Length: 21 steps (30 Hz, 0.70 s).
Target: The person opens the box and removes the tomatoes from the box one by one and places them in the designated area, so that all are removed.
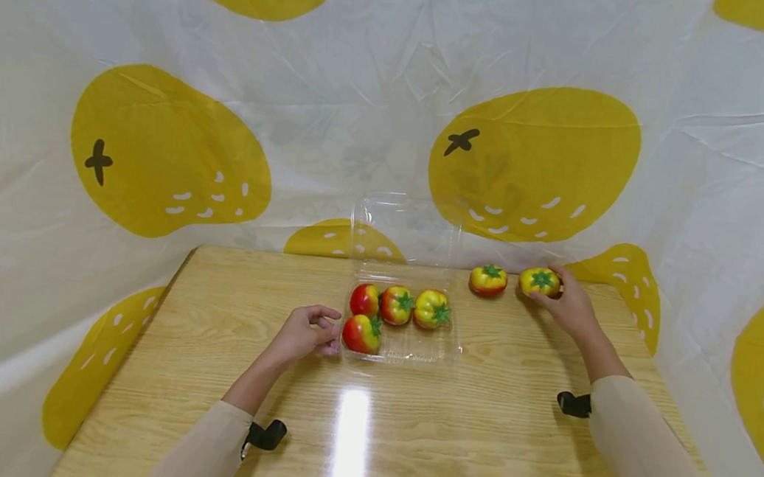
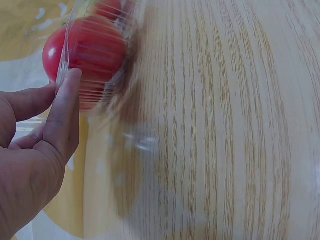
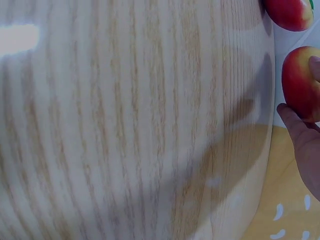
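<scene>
My left hand [image 1: 309,331] is at the left side of an open clear plastic clamshell box [image 1: 414,350]; in the left wrist view, thumb and fingers pinch its rim [image 2: 64,65]. Inside sit several red-and-yellow tomatoes with green leafy tops, three in the back row and one tomato [image 1: 361,334] at front left. At the table's back right, my right hand [image 1: 573,307] grips another tomato [image 1: 540,280] between thumb and fingers. The right wrist view shows this tomato [image 3: 299,85] only partly, at its right edge.
A loose tomato [image 1: 488,281] rests between the box and my right hand. The box's lid [image 1: 405,229] stands raised at the back. Behind the wooden table [image 1: 475,430] hangs a white cloth [image 1: 335,146] with large yellow fruit prints.
</scene>
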Each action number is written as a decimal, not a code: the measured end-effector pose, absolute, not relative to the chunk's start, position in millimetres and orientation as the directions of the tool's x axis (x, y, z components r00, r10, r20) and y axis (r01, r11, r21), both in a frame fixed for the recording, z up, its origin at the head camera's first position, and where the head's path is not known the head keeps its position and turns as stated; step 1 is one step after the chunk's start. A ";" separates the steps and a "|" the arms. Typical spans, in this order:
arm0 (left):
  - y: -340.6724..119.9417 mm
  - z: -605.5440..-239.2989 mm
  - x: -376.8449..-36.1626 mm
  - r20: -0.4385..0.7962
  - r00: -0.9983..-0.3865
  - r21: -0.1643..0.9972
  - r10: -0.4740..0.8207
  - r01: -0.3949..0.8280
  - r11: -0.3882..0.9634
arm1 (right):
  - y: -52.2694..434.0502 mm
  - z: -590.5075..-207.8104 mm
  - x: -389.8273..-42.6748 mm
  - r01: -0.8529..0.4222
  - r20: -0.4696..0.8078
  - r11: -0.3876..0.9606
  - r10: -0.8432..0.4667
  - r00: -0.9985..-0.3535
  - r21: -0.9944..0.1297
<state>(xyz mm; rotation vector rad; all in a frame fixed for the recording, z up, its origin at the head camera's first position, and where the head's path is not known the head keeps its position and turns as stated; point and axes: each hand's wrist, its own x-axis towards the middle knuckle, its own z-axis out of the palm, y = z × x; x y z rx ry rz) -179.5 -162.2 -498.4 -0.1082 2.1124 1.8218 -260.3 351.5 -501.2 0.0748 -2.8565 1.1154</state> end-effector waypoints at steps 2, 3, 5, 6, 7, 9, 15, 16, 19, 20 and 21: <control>-162.1 -498.9 -179.7 -0.305 -0.938 0.945 0.166 -0.277 0.171 | 351.4 -500.8 -261.5 -0.056 0.068 0.738 -0.014 -0.998 -0.673; -162.0 -498.9 -179.7 -0.304 -0.938 0.946 0.166 -0.277 0.171 | 351.2 -500.7 -262.2 -0.045 0.056 0.737 -0.010 -0.998 -0.674; -161.8 -498.4 -179.8 -0.304 -0.938 0.946 0.167 -0.277 0.170 | 350.8 -500.0 -263.5 -0.020 0.030 0.733 0.000 -1.000 -0.680; -161.6 -498.3 -180.0 -0.306 -0.937 0.946 0.168 -0.278 0.168 | 350.5 -499.7 -264.0 -0.007 0.016 0.731 0.005 -1.000 -0.683; -161.5 -498.1 -179.9 -0.307 -0.937 0.945 0.169 -0.279 0.168 | 350.4 -499.5 -264.8 0.003 0.005 0.731 0.009 -1.000 -0.682; -161.5 -498.0 -180.1 -0.309 -0.936 0.945 0.170 -0.281 0.167 | 350.2 -499.1 -266.5 0.016 -0.011 0.733 0.012 -1.000 -0.680; -161.4 -497.9 -180.0 -0.302 -0.936 0.948 0.181 -0.275 0.160 | 348.5 -497.7 -270.5 0.037 -0.060 0.774 -0.001 -0.998 -0.632; -161.5 -497.8 -179.9 -0.300 -0.936 0.949 0.183 -0.273 0.159 | 348.3 -497.6 -270.8 0.044 -0.072 0.780 -0.002 -0.997 -0.624; -161.8 -497.5 -179.5 -0.298 -0.936 0.950 0.186 -0.272 0.154 | 347.9 -497.2 -271.4 0.059 -0.099 0.789 -0.003 -0.995 -0.611; -161.9 -497.4 -179.3 -0.298 -0.936 0.950 0.186 -0.273 0.152 | 347.8 -497.2 -271.4 0.061 -0.105 0.792 -0.004 -0.994 -0.608; -162.0 -497.3 -179.0 -0.299 -0.936 0.950 0.185 -0.274 0.152 | 347.5 -497.1 -271.3 0.062 -0.109 0.792 -0.006 -0.994 -0.607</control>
